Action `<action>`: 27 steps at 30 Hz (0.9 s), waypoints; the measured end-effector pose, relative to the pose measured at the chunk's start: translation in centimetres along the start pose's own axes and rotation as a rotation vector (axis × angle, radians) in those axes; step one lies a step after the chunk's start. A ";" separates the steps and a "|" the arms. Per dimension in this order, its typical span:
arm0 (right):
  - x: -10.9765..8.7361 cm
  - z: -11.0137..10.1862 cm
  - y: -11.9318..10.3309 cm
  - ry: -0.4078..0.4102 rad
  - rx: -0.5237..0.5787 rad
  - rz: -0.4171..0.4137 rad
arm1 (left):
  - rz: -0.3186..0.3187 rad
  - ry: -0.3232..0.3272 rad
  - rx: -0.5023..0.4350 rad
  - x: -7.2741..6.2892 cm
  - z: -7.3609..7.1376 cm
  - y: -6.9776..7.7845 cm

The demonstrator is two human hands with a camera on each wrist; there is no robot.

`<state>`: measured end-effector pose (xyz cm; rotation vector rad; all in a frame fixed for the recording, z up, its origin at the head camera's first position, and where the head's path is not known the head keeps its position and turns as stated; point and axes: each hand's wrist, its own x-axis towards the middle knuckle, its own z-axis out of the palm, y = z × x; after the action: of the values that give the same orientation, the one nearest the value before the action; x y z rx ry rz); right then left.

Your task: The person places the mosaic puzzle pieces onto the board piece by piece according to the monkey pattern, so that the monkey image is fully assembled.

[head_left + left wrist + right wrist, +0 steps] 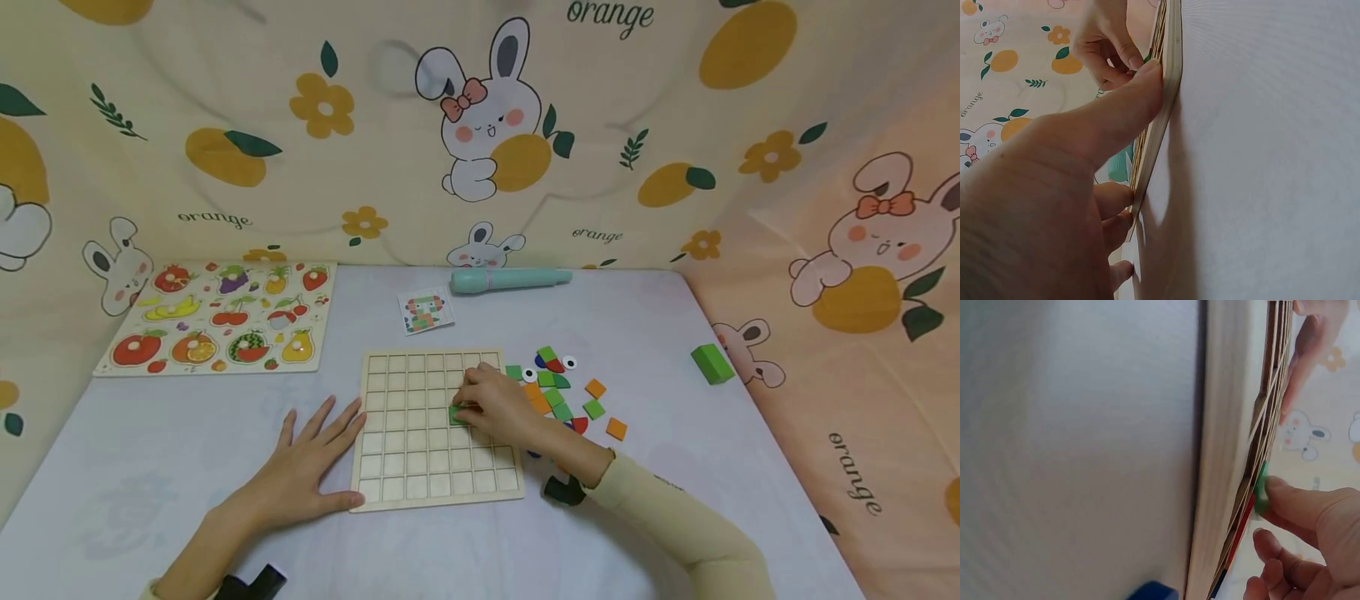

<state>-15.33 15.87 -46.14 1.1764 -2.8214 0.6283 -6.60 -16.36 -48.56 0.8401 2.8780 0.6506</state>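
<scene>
A square wooden grid board (pixel 417 442) lies on the table with raised lines marking its cells. Over the board's right half, my right hand (pixel 495 404) pinches a green tile (pixel 455 415) between thumb and fingers. The right wrist view has that green tile (pixel 1261 490) at the fingertips, close to the grid, with a red piece (pixel 1242 528) near it. My left hand (pixel 311 467) is spread at the board's left side, its straight fingers and thumb touching the edge. From the left wrist, the thumb (pixel 1129 103) rests on the board's rim.
Loose green, orange, red and blue pieces (pixel 555 400) are scattered right of the board. Behind it lie a small pattern card (pixel 425 311) and a teal pen-shaped object (pixel 510 281). A fruit puzzle board (pixel 225 321) sits at the back left, a green block (pixel 712 364) far right.
</scene>
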 end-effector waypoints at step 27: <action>-2.7 -4.4 7.3 -0.037 -0.015 0.484 | -0.015 -0.021 -0.003 0.0 0.0 -0.1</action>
<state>-19.03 23.98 -45.12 0.4961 -3.1511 0.5982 -6.68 -16.45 -48.62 0.8191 2.8608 0.6403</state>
